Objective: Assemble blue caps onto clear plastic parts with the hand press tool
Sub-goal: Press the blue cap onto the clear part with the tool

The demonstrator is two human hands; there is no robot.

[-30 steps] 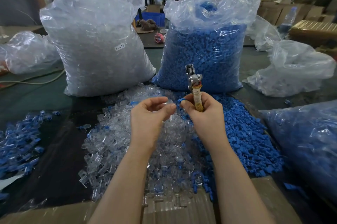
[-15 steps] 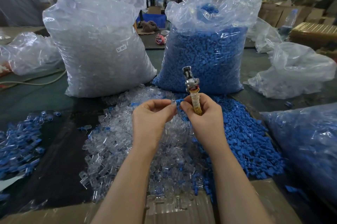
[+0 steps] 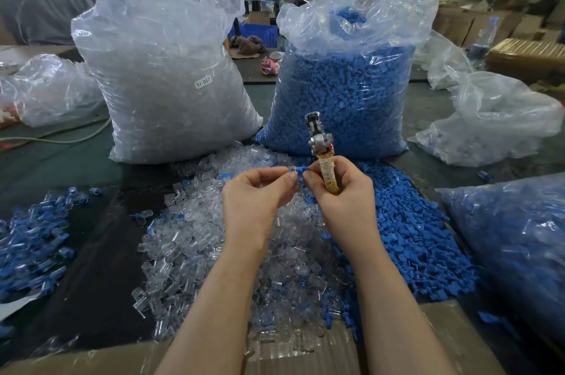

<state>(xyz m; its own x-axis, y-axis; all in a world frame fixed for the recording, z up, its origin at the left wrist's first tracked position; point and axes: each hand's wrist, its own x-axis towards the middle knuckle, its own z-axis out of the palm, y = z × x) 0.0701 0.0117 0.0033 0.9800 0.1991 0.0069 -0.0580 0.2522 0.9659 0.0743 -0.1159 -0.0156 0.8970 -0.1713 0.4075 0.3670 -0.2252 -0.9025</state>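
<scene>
Your left hand point(image 3: 256, 191) pinches a clear part, your right hand point(image 3: 339, 188) pinches the blue cap point(image 3: 299, 173) and grips the press tool point(image 3: 321, 154). Between your fingertips, both pieces look light, stiff and slippery; hold them by their sides.

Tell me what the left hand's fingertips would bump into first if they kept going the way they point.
The left hand points right, at the blue cap pinched between both hands, then the right hand, which grips the press tool. Depth looks matched.

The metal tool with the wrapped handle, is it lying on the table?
No, the right hand grips the tool upright above the piles.
</scene>
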